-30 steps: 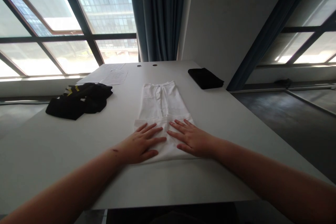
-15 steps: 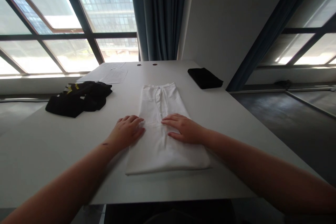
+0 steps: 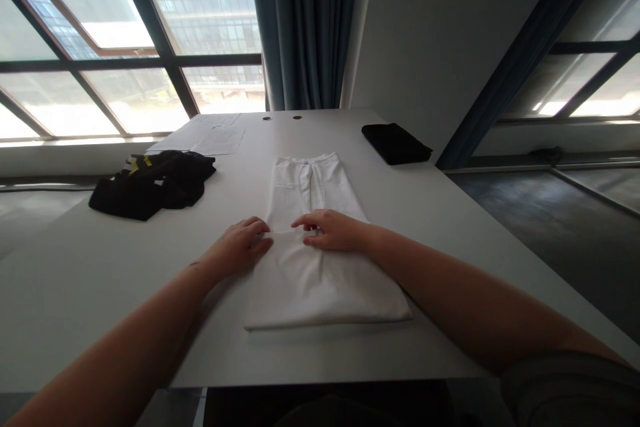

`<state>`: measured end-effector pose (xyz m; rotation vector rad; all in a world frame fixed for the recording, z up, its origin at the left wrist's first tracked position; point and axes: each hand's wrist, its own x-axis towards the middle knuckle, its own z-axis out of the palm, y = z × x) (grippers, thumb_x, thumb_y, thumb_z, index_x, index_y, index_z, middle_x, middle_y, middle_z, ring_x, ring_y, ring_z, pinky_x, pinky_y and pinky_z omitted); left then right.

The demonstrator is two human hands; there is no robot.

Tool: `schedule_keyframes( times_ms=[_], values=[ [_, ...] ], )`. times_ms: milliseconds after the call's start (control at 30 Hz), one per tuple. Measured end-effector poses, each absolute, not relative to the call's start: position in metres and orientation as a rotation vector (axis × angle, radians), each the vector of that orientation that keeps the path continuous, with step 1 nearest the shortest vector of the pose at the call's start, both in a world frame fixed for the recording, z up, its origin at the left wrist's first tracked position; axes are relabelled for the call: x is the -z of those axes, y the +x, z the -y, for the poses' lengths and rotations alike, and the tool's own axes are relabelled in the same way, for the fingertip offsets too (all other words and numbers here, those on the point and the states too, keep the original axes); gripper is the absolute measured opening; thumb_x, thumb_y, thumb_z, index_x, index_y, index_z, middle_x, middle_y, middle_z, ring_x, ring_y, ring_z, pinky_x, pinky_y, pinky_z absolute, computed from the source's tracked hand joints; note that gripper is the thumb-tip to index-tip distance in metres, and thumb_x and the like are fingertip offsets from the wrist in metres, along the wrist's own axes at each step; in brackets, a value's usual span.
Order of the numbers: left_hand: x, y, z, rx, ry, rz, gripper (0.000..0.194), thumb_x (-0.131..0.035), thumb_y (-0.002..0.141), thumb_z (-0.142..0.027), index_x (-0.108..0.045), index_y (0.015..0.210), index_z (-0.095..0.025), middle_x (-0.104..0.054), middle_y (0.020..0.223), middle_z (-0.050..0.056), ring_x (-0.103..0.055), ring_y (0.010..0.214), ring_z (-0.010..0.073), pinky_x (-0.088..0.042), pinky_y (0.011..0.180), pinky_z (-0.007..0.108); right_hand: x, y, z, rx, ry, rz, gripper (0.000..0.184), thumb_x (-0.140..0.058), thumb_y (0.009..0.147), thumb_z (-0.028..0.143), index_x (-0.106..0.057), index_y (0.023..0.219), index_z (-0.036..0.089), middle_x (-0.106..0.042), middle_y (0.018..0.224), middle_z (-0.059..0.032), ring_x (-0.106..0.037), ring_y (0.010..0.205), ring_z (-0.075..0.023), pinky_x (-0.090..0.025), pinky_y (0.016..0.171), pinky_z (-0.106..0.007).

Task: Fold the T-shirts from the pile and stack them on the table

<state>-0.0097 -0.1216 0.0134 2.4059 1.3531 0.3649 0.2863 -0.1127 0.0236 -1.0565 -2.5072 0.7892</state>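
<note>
Both hands press smooth, folded white cloth, apparently pinching its edge.

A single head-worn camera supplies the only view. It looks forward and down from the near edge of the white table, facing the far window and curtain. Both forearms enter from the bottom corners, and the left hand and right hand sit close, near frame centre. The wide lens bends the window frames and takes in the floor at the right.
</note>
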Motion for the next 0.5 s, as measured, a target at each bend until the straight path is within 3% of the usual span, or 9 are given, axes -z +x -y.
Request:
schedule_keyframes(
  times_ms=[100, 233, 500],
  values=[
    [-0.017, -0.008, 0.122, -0.418, 2.307, -1.356, 0.034, -0.047, 0.096, -0.050, -0.068, 0.103, -0.024, -0.071, 0.110, 0.003, -0.064, 0.088, 0.0184, -0.048, 0.083, 0.032, -0.032, 0.287, 0.111, -0.825, -1.092, 2.484, 0.037, -0.071, 0.097, 0.018, -0.073, 0.134, 0.018, -0.070, 0.100, -0.0031, -0.064, 0.088, -0.0135, -0.046, 0.084, -0.023],
    [-0.020, -0.005, 0.125, -0.486, 2.204, -1.470, 0.032, -0.046, 0.096, -0.048, -0.067, 0.102, -0.026, -0.074, 0.100, 0.001, -0.063, 0.084, 0.0179, -0.046, 0.079, 0.031, -0.034, 0.290, 0.110, -0.862, -1.137, 2.420, 0.027, -0.067, 0.099, 0.016, -0.076, 0.124, 0.017, -0.070, 0.092, -0.0008, -0.063, 0.082, -0.0115, -0.045, 0.079, -0.021],
    [-0.015, -0.005, 0.123, -0.441, 2.293, -1.619, 0.018, -0.054, 0.093, -0.031, -0.065, 0.105, -0.023, -0.071, 0.108, 0.005, -0.067, 0.098, 0.0211, -0.051, 0.092, 0.034, -0.016, 0.302, 0.113, -0.521, -0.981, 2.485, 0.029, -0.065, 0.099, 0.016, -0.074, 0.127, 0.014, -0.067, 0.120, -0.0102, -0.065, 0.106, -0.0189, -0.050, 0.099, -0.029]
  ],
)
